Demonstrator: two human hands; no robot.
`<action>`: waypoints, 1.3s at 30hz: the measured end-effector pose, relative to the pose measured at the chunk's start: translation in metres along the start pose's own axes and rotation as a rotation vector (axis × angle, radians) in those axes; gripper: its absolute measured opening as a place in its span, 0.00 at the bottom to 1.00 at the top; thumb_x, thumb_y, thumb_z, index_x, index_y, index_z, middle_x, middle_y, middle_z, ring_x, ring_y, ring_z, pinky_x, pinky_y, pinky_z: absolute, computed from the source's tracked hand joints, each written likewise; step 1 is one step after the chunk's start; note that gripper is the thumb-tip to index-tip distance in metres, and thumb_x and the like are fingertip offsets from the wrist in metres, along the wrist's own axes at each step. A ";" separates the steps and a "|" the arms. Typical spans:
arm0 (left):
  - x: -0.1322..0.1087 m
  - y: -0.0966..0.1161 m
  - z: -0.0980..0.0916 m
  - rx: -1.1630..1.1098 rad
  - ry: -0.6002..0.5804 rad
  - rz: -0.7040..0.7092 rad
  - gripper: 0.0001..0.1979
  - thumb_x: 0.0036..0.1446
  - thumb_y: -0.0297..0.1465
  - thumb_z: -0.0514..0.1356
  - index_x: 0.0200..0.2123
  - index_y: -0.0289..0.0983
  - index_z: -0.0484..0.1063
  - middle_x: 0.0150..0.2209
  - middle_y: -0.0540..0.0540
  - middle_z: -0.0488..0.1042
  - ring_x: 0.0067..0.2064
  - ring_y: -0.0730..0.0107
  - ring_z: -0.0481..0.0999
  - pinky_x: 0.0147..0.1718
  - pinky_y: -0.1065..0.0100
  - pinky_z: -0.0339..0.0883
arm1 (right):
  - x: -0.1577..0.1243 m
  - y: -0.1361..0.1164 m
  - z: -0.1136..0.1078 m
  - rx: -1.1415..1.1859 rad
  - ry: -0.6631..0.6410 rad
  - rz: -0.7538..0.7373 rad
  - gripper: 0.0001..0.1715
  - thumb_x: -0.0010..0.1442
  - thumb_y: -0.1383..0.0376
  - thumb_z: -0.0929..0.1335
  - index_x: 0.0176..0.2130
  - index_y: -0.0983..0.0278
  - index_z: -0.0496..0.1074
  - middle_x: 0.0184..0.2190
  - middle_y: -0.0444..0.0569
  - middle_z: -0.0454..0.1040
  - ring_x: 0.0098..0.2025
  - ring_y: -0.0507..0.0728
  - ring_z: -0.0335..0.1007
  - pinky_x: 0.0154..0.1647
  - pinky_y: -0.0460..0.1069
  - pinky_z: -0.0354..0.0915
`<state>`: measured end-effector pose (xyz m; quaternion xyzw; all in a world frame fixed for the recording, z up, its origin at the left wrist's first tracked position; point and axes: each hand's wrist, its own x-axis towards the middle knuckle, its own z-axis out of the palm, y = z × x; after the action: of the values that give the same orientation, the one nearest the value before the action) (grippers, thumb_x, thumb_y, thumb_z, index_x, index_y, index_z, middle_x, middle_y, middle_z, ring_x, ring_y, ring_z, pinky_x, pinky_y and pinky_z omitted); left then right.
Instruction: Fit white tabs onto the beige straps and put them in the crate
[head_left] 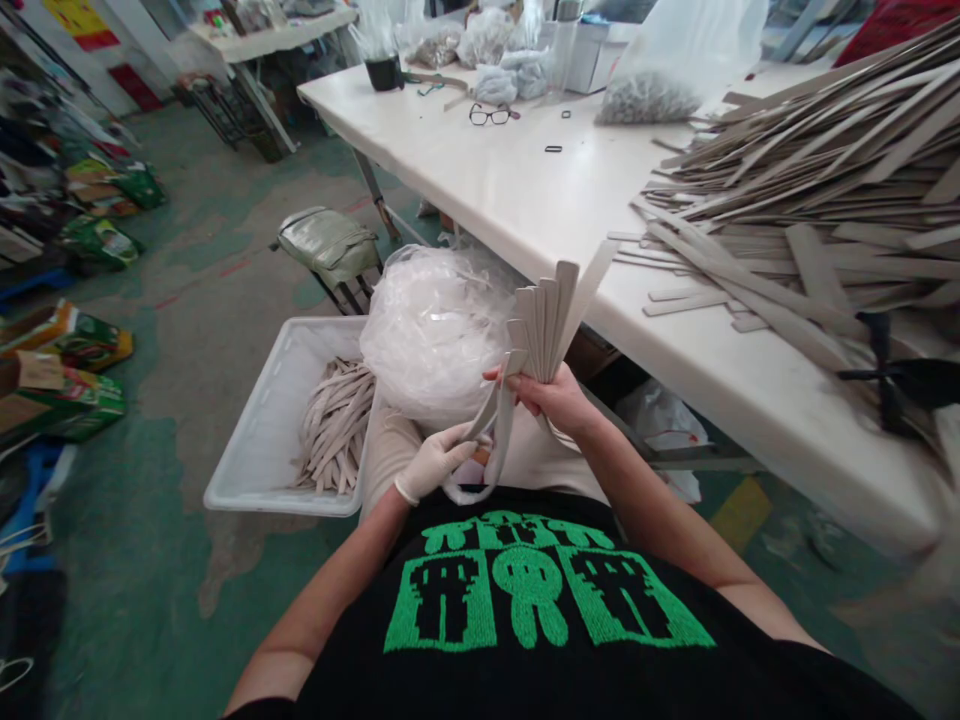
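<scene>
My right hand (559, 398) is closed round a fanned bunch of flat grey-beige straps (541, 320), their ends pointing up. My left hand (439, 460), in a pale glove, grips one strap (486, 415) that curves in a loop (480, 495) above my lap. That strap's upper end meets the fingertips of my right hand. Left of my knees, a white plastic bin (259, 420) holds a heap of similar straps (337, 430). A big bundle of clear plastic bags (439, 325) sits just beyond my hands.
On the white table (517, 200) lies a large pile of straps (810, 200). Eyeglasses (489, 116), a small dark buckle (553, 149) and a bag of small grey parts (649, 98) are farther back. A padded stool (328, 243) stands beyond the bin. Cartons (67, 340) line the left.
</scene>
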<state>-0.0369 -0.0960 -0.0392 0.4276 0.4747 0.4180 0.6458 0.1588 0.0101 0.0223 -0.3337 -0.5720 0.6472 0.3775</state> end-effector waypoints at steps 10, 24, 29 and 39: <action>0.025 0.009 0.029 0.393 0.101 0.163 0.15 0.58 0.41 0.61 0.33 0.35 0.79 0.29 0.47 0.75 0.33 0.69 0.72 0.36 0.68 0.66 | -0.012 -0.019 0.018 -0.188 0.164 -0.020 0.14 0.52 0.59 0.74 0.34 0.67 0.82 0.23 0.46 0.77 0.17 0.47 0.57 0.15 0.44 0.53; -0.078 -0.011 -0.057 -0.518 0.205 -0.030 0.24 0.42 0.50 0.70 0.30 0.35 0.76 0.23 0.50 0.71 0.28 0.70 0.72 0.44 0.58 0.72 | 0.015 0.010 -0.009 0.121 0.485 -0.011 0.13 0.47 0.61 0.77 0.30 0.68 0.78 0.16 0.38 0.67 0.14 0.44 0.47 0.19 0.43 0.67; -0.132 0.043 -0.104 -0.567 0.658 0.322 0.23 0.46 0.39 0.71 0.48 0.47 0.74 0.25 0.59 0.67 0.23 0.82 0.64 0.37 0.69 0.72 | 0.010 0.053 -0.010 -0.025 0.491 0.093 0.16 0.50 0.56 0.76 0.32 0.67 0.79 0.13 0.35 0.60 0.15 0.45 0.49 0.22 0.44 0.69; -0.129 0.167 -0.198 0.664 1.175 0.601 0.23 0.54 0.29 0.58 0.48 0.65 0.73 0.41 0.74 0.75 0.39 0.70 0.77 0.44 0.56 0.75 | -0.003 0.105 -0.028 -0.231 0.503 0.222 0.30 0.47 0.43 0.74 0.33 0.68 0.77 0.29 0.53 0.79 0.17 0.49 0.60 0.16 0.46 0.61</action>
<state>-0.2774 -0.1394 0.1160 0.4179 0.7060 0.5714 -0.0206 0.1734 0.0148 -0.0854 -0.5850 -0.4906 0.5121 0.3936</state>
